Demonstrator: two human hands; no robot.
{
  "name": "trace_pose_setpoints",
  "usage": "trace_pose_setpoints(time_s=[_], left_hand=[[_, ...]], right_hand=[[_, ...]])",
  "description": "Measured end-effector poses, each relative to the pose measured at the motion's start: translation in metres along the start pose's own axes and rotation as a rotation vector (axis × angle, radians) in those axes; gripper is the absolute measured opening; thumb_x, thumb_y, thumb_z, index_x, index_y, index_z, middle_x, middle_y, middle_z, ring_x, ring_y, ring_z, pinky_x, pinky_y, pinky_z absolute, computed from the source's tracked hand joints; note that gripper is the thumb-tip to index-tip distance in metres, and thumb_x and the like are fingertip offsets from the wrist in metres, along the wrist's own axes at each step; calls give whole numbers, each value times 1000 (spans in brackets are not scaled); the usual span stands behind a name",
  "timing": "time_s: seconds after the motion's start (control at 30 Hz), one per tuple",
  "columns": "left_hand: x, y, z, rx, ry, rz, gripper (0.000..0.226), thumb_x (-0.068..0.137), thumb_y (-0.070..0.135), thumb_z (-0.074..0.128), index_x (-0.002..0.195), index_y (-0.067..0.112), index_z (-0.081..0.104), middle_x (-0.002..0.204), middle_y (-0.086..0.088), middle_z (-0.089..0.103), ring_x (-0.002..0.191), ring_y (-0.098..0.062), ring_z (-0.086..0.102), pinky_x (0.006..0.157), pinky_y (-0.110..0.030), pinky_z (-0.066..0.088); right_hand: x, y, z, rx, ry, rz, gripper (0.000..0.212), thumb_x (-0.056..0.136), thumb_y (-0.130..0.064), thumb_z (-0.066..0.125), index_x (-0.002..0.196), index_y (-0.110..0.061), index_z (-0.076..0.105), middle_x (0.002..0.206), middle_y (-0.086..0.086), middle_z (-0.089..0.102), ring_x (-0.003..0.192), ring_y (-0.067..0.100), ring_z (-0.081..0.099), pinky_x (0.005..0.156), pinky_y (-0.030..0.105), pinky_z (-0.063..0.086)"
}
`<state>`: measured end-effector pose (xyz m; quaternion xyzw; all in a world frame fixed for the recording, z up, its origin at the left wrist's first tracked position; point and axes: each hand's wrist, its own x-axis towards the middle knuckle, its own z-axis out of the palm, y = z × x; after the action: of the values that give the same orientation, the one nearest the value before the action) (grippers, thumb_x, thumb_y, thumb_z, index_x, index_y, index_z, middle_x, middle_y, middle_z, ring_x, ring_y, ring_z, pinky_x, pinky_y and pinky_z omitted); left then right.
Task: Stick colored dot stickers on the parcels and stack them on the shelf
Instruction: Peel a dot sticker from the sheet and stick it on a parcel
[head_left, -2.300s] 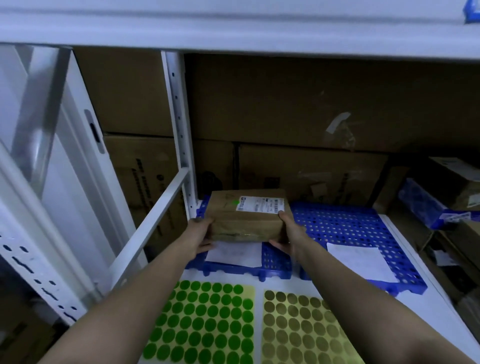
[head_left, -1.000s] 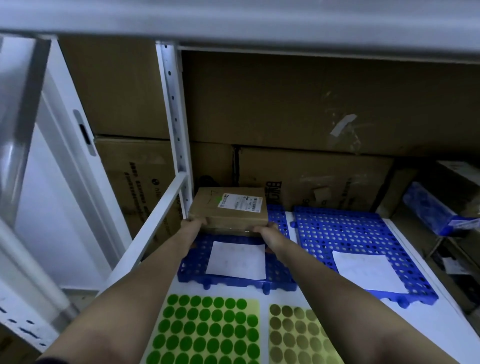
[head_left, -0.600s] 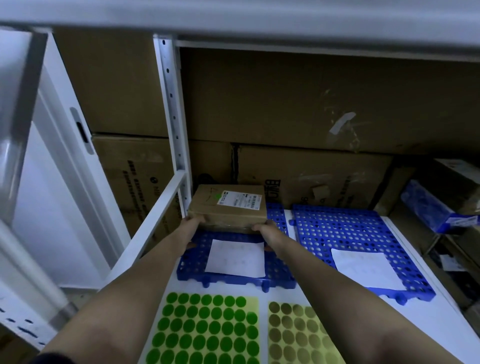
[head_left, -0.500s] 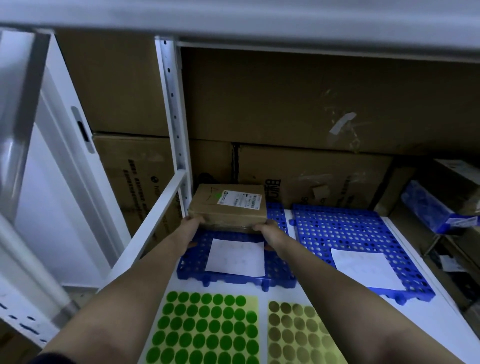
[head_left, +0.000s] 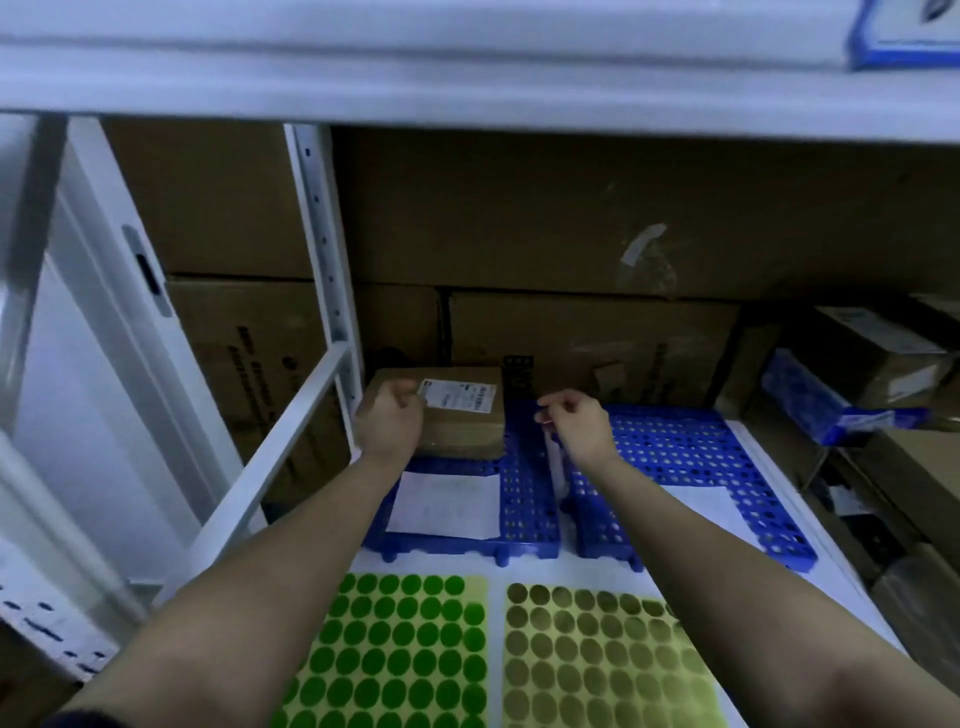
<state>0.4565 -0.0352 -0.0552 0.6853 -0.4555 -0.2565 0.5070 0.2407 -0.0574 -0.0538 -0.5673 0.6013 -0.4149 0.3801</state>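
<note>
A brown cardboard parcel (head_left: 462, 431) with a white shipping label (head_left: 457, 395) rests at the back left of a blue perforated mat (head_left: 524, 499) on the shelf. My left hand (head_left: 389, 421) hovers in front of the parcel's left end with loosely curled fingers, gripping nothing. To the right of the parcel, clear of it, my right hand (head_left: 576, 421) is empty with relaxed, curled fingers. A sheet of green dot stickers (head_left: 400, 649) and a sheet of olive dot stickers (head_left: 597, 660) lie at the shelf's front.
A second blue mat (head_left: 691, 457) lies to the right, and each mat carries a white paper (head_left: 447, 504). Large cardboard boxes (head_left: 571, 218) fill the back. A white upright post (head_left: 322, 249) and slanted bar (head_left: 270, 457) stand left. More boxes (head_left: 872, 364) crowd the right.
The parcel went from held in both hands to resting at the back of the left mat. Both hands have let go; the right one moved off to the right.
</note>
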Motion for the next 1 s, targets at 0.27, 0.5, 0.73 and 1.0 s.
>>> trace_pose_setpoints(time_s=[0.27,0.5,0.73,1.0], left_hand=[[-50,72,76,-260,-251,-61,27,99,6,41,123,2,50,91,-8,60,69,-10,56,60,-15,45],[-113,121,150,-251,-430,-48,33,97,11,43,130,12,46,122,-9,55,88,-15,58,72,-26,46],[-175,163,213,-161,-674,-129,51,97,20,46,144,16,27,110,-3,51,98,-16,54,81,-30,48],[-229,194,295,18,-876,-154,48,96,26,48,140,16,34,141,-10,37,124,-26,42,91,-35,44]], right_hand=[[-24,2,-94,119,183,-54,28,96,-3,43,83,-17,63,74,2,67,74,18,63,80,36,53],[-53,31,-205,31,344,-89,24,94,-4,43,95,-13,65,80,1,67,72,13,60,75,29,49],[-79,62,-296,-331,421,9,18,93,-20,52,107,-18,62,105,7,66,88,25,62,68,27,44],[-80,106,-379,-550,448,174,48,90,-30,60,134,-18,47,134,11,52,118,28,53,98,48,46]])
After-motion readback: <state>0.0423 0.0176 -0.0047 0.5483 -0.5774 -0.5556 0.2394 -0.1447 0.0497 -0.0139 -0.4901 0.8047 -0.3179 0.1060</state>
